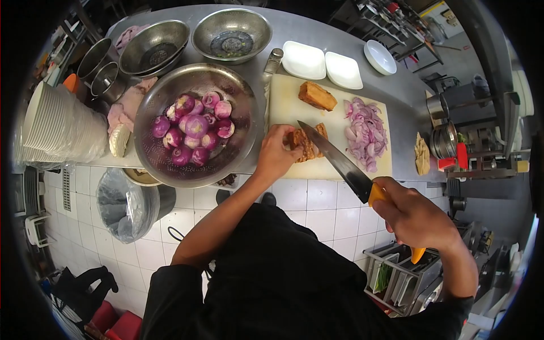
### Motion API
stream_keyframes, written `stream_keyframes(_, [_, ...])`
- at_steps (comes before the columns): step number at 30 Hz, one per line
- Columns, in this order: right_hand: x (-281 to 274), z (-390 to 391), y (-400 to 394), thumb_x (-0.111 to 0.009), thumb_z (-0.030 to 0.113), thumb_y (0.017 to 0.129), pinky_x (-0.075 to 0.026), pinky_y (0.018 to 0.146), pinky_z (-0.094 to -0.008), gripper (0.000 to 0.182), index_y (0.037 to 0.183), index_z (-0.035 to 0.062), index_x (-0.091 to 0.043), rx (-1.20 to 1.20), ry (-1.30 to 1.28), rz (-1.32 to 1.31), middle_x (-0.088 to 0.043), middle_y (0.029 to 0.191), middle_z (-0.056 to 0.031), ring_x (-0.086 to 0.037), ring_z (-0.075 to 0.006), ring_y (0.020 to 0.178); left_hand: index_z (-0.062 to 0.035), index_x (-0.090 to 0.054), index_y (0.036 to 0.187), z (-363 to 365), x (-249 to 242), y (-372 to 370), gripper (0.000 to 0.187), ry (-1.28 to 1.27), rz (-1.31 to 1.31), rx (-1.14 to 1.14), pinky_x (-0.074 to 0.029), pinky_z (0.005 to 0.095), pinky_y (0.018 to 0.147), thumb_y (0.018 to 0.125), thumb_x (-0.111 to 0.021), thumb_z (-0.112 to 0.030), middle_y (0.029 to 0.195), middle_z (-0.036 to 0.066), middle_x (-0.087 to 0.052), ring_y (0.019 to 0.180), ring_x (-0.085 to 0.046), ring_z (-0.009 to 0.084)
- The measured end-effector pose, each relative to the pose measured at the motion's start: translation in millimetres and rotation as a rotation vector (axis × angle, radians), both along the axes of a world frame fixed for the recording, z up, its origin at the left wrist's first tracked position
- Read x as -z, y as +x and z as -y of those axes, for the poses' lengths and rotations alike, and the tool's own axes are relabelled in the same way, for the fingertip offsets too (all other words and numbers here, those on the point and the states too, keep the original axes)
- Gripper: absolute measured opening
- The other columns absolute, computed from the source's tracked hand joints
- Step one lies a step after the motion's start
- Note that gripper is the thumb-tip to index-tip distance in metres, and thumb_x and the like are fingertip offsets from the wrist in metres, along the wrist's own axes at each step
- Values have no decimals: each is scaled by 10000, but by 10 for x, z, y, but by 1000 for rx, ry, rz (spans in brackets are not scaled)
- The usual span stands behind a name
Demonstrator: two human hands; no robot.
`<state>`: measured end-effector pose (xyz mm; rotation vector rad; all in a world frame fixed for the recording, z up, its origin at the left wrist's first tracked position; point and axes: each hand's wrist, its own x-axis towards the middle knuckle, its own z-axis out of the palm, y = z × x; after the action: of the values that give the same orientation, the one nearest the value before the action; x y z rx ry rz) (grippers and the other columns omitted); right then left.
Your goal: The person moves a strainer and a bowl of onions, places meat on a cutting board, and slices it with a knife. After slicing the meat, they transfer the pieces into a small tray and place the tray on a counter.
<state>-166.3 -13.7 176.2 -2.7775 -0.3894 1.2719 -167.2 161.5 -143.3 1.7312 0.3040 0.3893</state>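
My right hand [416,218] is closed around the yellow handle of a kitchen knife [343,164]. The blade slants up and left, its tip over a browned piece of meat, apparently pork belly [306,144], partly cut into slices. My left hand [277,152] grips the left end of that meat, its fingers bent near the blade. Under both lies a white cutting board [334,167]. A second browned block of meat [317,96] rests toward the board's back. Along the board's right side spreads a heap of sliced red onion [365,133].
Left of the board stands a large metal colander [144,144] holding several peeled red onions [195,126]. Metal bowls [231,35], white dishes [304,59] and a pepper mill [274,59] line the back. Stacked white bowls [62,124] stand left; a lined bin [127,207] is below.
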Motion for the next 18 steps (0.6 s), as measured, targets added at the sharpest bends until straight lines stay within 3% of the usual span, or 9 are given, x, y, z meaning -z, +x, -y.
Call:
stream_keyframes(3, [-13,-12,13,-510,241,1044,-473,812,-552,261,1215,44,-502,-13,-7,-15,-673,907,-292,-652,-498,923,3,-629,1163,7,44,22,475,19,21,-2,-560,390,870,739,-825,-85,1150,150,-642,1014,-692,301])
stream_keyframes(6, [107,-57,104,-499,232,1043,-482,781,-553,240,1168,27,-498,-42,19,-25,-676,882,-291,-659,-495,888,2,-638,1194,-1,112,50,473,15,23,29,-577,347,888,765,-832,-51,1175,128,-655,1065,-681,244])
stream_keyframes(8, [241,-183,145,-489,221,1042,-487,759,-564,233,1157,19,-490,71,40,-72,-675,859,-295,-659,-501,848,-2,-634,1164,2,128,70,458,-21,38,43,-562,371,899,752,-822,-71,1149,139,-644,1034,-683,281])
stream_keyframes(12, [931,-18,139,-471,209,1042,-489,733,-592,237,1170,9,-469,37,215,6,-673,828,-306,-652,-522,770,-6,-633,1144,-14,83,56,440,-44,37,60,-557,377,905,750,-817,-76,1131,136,-638,1023,-686,289])
stream_keyframes(15, [1338,-8,88,-475,195,1039,-491,751,-599,252,1211,11,-457,9,313,144,-673,830,-311,-649,-534,774,-10,-634,1149,-31,78,48,443,-80,37,74,-560,374,906,752,-822,-72,1135,127,-641,1022,-689,280])
stream_keyframes(18, [1618,-63,121,-525,222,1048,-506,804,-548,390,1368,11,-453,-48,358,285,-678,864,-311,-651,-522,861,-10,-632,1156,-29,102,66,451,-47,22,73,-563,374,907,751,-824,-64,1140,128,-648,1021,-693,283])
